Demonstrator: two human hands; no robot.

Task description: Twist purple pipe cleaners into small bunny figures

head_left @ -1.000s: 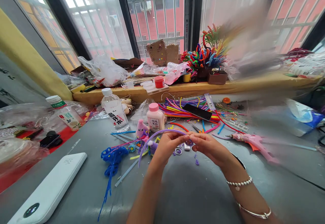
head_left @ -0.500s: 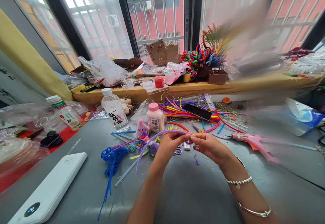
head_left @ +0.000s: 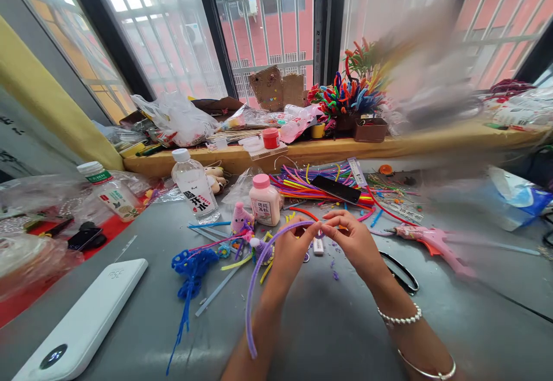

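Both hands meet over the middle of the grey table, fingertips almost touching. My left hand (head_left: 290,257) pinches a purple pipe cleaner (head_left: 249,312), whose long end arcs over that hand and hangs down to the left. At its other end, my right hand (head_left: 356,248) holds it between thumb and fingers; the tip is hidden there. Beneath the fingers lie a small white block (head_left: 318,247) and purple fluff scraps (head_left: 335,275). Left of the hands are a pink figure (head_left: 242,220) and a tangled blue fuzzy piece (head_left: 192,271).
A pink glue gun (head_left: 436,244) lies right, near a black hoop (head_left: 408,284). Behind are a pink-capped bottle (head_left: 264,205), a water bottle (head_left: 195,191), and a phone (head_left: 336,189) on colourful pipe cleaners (head_left: 291,186). A white power bank (head_left: 90,317) lies at left.
The purple pipe cleaner's free end has swung lower and nearer to me. My right hand has turned and shifted slightly, with its fingers raised, uncovering the black hoop beside the wrist.
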